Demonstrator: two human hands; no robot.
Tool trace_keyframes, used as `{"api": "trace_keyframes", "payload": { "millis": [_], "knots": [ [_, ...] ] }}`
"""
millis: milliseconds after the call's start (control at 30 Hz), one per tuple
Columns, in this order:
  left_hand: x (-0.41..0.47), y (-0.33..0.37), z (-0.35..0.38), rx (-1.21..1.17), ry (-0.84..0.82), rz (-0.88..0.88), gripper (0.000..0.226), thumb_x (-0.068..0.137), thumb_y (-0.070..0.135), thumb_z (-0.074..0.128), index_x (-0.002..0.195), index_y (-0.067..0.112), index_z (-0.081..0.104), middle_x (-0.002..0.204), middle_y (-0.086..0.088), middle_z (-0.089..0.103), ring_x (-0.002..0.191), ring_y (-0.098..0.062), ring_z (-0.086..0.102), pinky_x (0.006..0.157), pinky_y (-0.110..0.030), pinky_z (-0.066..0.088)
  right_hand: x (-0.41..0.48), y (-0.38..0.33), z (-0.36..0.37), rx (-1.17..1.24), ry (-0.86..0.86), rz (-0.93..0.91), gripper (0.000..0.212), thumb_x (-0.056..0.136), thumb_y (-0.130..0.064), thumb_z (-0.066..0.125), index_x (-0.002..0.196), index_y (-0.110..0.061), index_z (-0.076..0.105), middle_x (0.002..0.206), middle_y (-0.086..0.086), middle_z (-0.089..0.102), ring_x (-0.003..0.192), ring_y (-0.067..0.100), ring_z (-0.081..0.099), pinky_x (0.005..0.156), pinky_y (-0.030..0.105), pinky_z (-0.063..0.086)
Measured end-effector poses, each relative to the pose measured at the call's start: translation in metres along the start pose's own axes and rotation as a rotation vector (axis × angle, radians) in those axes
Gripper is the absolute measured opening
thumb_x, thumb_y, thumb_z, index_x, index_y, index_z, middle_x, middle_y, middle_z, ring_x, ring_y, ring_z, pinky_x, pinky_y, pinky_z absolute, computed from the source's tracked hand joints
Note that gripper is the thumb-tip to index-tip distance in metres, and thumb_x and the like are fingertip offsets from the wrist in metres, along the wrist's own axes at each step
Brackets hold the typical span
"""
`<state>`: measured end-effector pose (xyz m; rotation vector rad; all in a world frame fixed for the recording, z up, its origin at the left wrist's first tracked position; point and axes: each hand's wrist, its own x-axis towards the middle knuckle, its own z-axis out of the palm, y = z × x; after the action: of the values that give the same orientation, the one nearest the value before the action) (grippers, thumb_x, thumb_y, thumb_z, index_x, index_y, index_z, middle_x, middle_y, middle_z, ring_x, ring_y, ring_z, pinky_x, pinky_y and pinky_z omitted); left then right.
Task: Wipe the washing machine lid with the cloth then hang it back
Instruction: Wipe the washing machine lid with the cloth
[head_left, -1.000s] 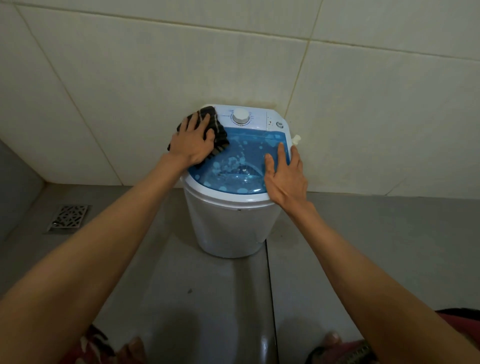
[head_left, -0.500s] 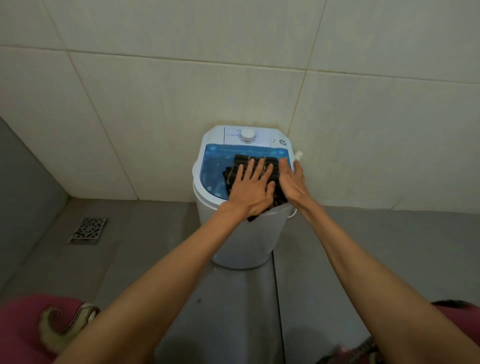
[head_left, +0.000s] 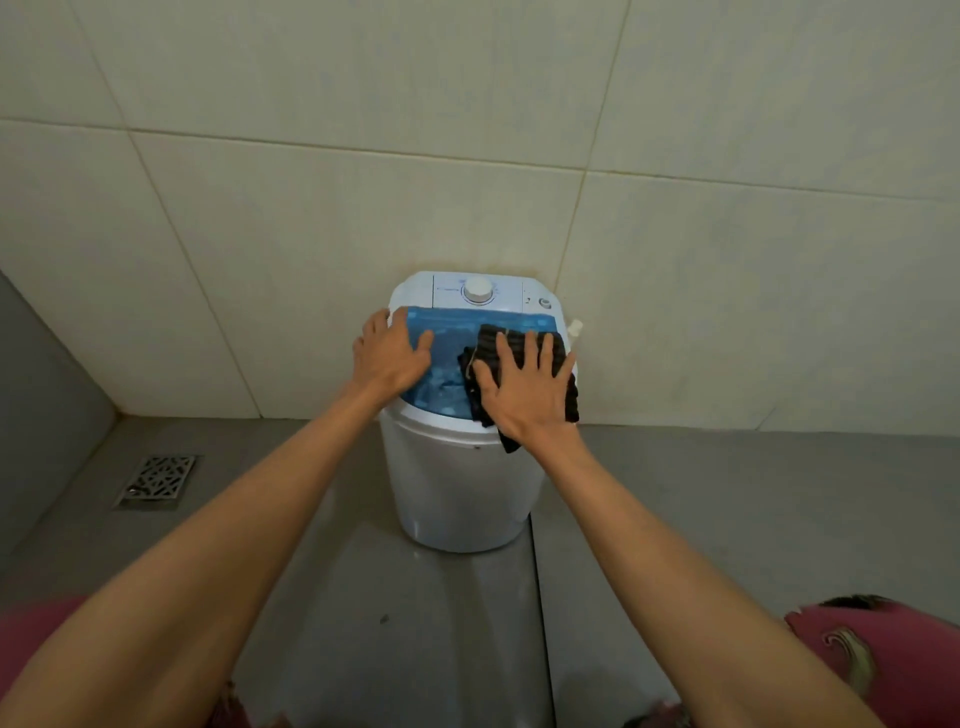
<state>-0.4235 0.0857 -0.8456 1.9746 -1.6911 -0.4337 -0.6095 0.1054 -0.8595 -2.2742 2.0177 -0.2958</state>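
Cloth (head_left: 519, 358) is what we are working with, a dark ribbed rag lying on the right half of the blue translucent lid (head_left: 441, 358) of the small white washing machine (head_left: 452, 493), with its right and near edges drooping over the rim. Nearest to us, our forearms are reaching forward over the grey floor, and pink patterned fabric is showing at both lower corners, cut off by the frame so we cannot say what garment it is. Our right hand (head_left: 530, 395) is pressing flat on the cloth with fingers spread, not closed around it, so it is pinning the rag rather than gripping it. Our left hand (head_left: 392, 358) is resting open on the left rim and lid, holding nothing, and we are judging that it is bracing the light tub. We are judging the cloth to be soft, limp and light, likely to bunch and slide on smooth plastic, so a flat palm is suiting the wiping, and pinching a bunched edge or corner should suit lifting it to hang. The lid is looking slick and thin, so we are favouring moderate pressure. Much of the cloth is hidden under our palm, and whether it is damp we cannot tell. Beyond our hands the control dial (head_left: 477, 289) is sitting on the white panel, its markings too small to read. A floor drain (head_left: 156, 480) is lying off to the left. Any hook or rail for the cloth is not in view against the tiled wall (head_left: 311, 208).
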Motion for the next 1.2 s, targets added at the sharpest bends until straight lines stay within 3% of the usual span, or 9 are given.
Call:
{"api": "trace_keyframes", "payload": {
  "millis": [167,367,600,800,967,1200],
  "knots": [
    [-0.009,-0.012,0.028,-0.116,0.126,-0.017,0.078,0.096,0.061,0.028,0.154,0.01,0.017,0.157,-0.018,0.027,0.144,-0.035,0.025,0.117,-0.05,0.021,0.039,0.011,-0.005,-0.02,-0.036,0.025,0.065,0.101,-0.058,0.014,0.158,-0.027,0.012,0.165,0.015,0.005,0.151,0.034,-0.005,0.118,0.056,-0.01],
    [-0.008,-0.013,0.034,-0.107,0.169,-0.001,0.082,0.096,0.064,0.022,0.156,0.01,0.006,0.162,-0.012,0.016,0.151,-0.027,0.01,0.122,-0.045,0.007,0.115,0.012,-0.004,-0.015,-0.041,0.068,0.057,0.104,-0.045,0.013,0.158,-0.028,0.012,0.165,0.01,0.003,0.151,0.033,-0.006,0.118,0.057,-0.008],
    [-0.005,-0.015,0.036,-0.053,0.161,0.032,0.08,0.097,0.061,0.021,0.156,0.009,0.006,0.162,-0.013,0.016,0.15,-0.027,0.013,0.121,-0.046,0.009,0.155,0.028,-0.009,0.093,-0.034,0.092,0.051,0.103,-0.045,0.017,0.153,-0.038,0.025,0.163,0.004,0.017,0.149,0.031,0.01,0.118,0.058,0.005],
    [-0.005,-0.012,0.034,-0.045,0.172,-0.003,0.075,0.099,0.056,0.022,0.155,0.008,0.01,0.16,-0.014,0.023,0.147,-0.029,0.021,0.12,-0.048,0.015,0.124,0.018,-0.004,0.14,0.059,0.331,0.06,0.101,-0.049,0.019,0.155,-0.022,0.023,0.157,0.018,0.026,0.136,0.045,0.031,0.112,0.055,0.02],
    [-0.008,-0.01,0.032,-0.058,0.169,-0.009,0.074,0.1,0.055,0.02,0.155,0.008,0.01,0.16,-0.014,0.023,0.147,-0.029,0.022,0.12,-0.048,0.015,0.059,0.018,-0.002,0.071,0.013,0.382,0.066,0.102,-0.046,0.019,0.157,-0.009,0.011,0.16,0.027,0.01,0.142,0.05,0.018,0.115,0.058,0.013],
    [-0.008,-0.011,0.034,-0.068,0.173,-0.003,0.075,0.099,0.057,0.019,0.155,0.009,0.011,0.16,-0.014,0.023,0.147,-0.03,0.022,0.12,-0.048,0.015,0.016,0.011,0.0,-0.004,-0.03,0.326,0.063,0.103,-0.047,0.016,0.158,-0.017,0.007,0.162,0.024,0.003,0.144,0.05,0.011,0.115,0.062,0.009]
  ]
}}
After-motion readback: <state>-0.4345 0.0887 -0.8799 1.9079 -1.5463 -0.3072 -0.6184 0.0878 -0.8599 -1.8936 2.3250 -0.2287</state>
